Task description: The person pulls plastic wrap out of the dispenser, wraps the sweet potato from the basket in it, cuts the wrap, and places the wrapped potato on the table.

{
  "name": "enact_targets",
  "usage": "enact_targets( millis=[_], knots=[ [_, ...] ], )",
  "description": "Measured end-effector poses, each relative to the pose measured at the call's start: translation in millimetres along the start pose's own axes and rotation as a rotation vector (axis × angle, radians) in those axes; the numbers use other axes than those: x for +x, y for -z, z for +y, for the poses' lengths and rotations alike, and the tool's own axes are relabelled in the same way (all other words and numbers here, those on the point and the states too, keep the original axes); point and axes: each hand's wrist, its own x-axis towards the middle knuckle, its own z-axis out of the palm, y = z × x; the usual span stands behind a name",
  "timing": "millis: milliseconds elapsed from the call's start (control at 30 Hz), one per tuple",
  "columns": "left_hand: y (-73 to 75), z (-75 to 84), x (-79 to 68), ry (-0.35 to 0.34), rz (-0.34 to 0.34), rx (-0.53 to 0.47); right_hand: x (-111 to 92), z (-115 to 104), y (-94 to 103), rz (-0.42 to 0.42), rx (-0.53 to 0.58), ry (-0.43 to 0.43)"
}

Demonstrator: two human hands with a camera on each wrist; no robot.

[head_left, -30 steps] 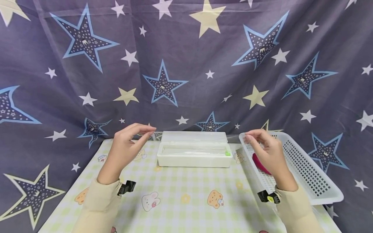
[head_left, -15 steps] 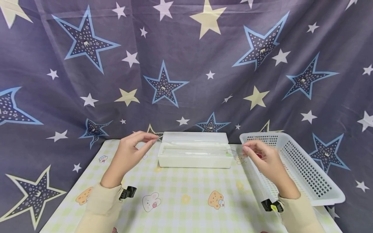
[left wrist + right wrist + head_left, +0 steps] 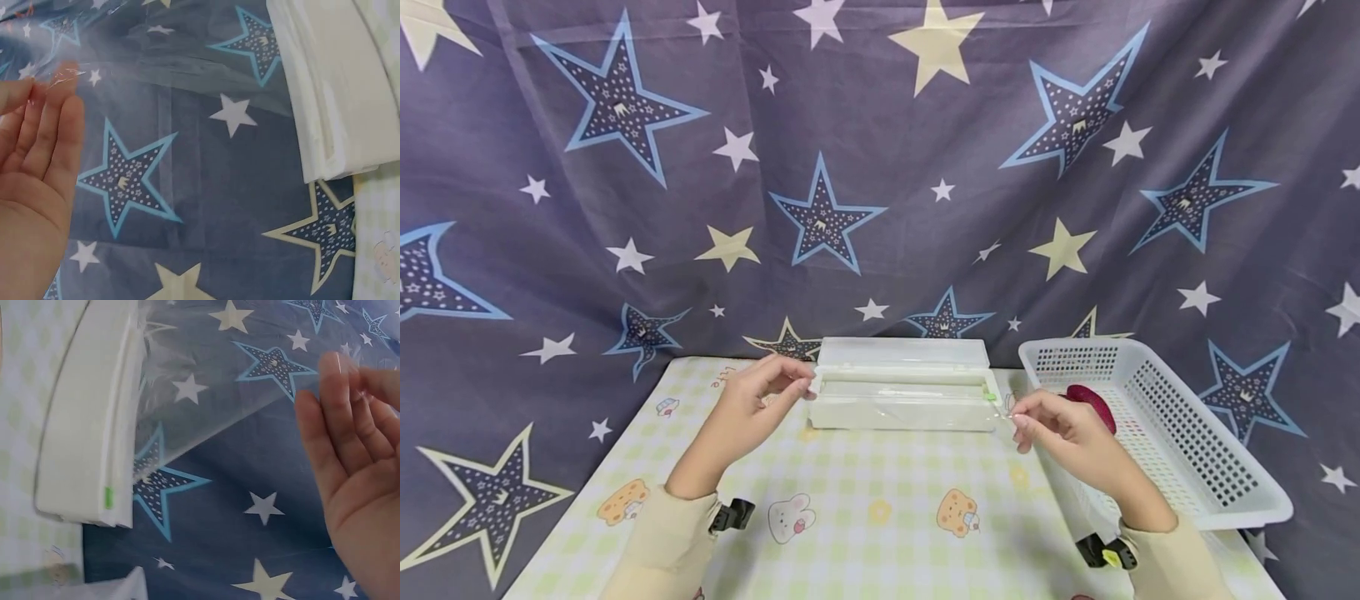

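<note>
A sheet of clear cling film (image 3: 181, 425) stretches between the two hands and runs to the white cling film dispenser (image 3: 887, 414) at the back of the table. My left hand (image 3: 758, 408) pinches one corner of the film between thumb and fingers, right by the dispenser's left end. The other corner is pinched by my right hand (image 3: 1071, 437), off the dispenser's right end and lower than the left hand. The dispenser's lid (image 3: 902, 352) stands raised behind it. A small green slider (image 3: 990, 397) sits at the right of its front edge. In the left wrist view, film (image 3: 169, 69) gleams around the fingertips.
A white perforated basket (image 3: 1206, 454) stands at the right, partly behind my right hand. Inside it lies a dark red rounded object (image 3: 1093, 406). The checked tablecloth (image 3: 880, 475) covers the table, and a star-patterned curtain (image 3: 880, 125) hangs close behind.
Both hands have come down, the right one further and slightly nearer the body. The film has dropped with them across the dispenser's front. More of the red object shows.
</note>
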Motion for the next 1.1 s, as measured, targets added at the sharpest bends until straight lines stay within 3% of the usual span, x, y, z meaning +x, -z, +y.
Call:
enact_targets(
  millis=[133, 300, 533, 767, 933, 1100],
  knots=[
    [-6.3, 1.1, -8.3, 0.057, -0.071, -0.088, -8, 4, -3.0, -0.067, 0.091, -0.076],
    [-13.9, -1.1, -22.0, 0.118, -0.182, -0.167, -18, 12, -6.9, -0.148, 0.198, -0.102],
    [-22.3, -13.7, -40.3, 0.228, -0.414, -0.307, -30, 27, -15.9, -0.301, 0.281, -0.127],
    [-28.7, -33.7, -54.7, 0.333, -0.566, -0.388, -39, 35, -26.1, -0.390, 0.237, -0.183],
    [-34.2, -45.8, -65.4, 0.463, -0.685, -0.428, -48, 43, -35.7, -0.410, 0.166, -0.227],
    [-38.4, -51.6, -71.8, 0.491, -0.729, -0.394, -54, 48, -44.9, -0.410, 0.060, -0.173]
  ],
)
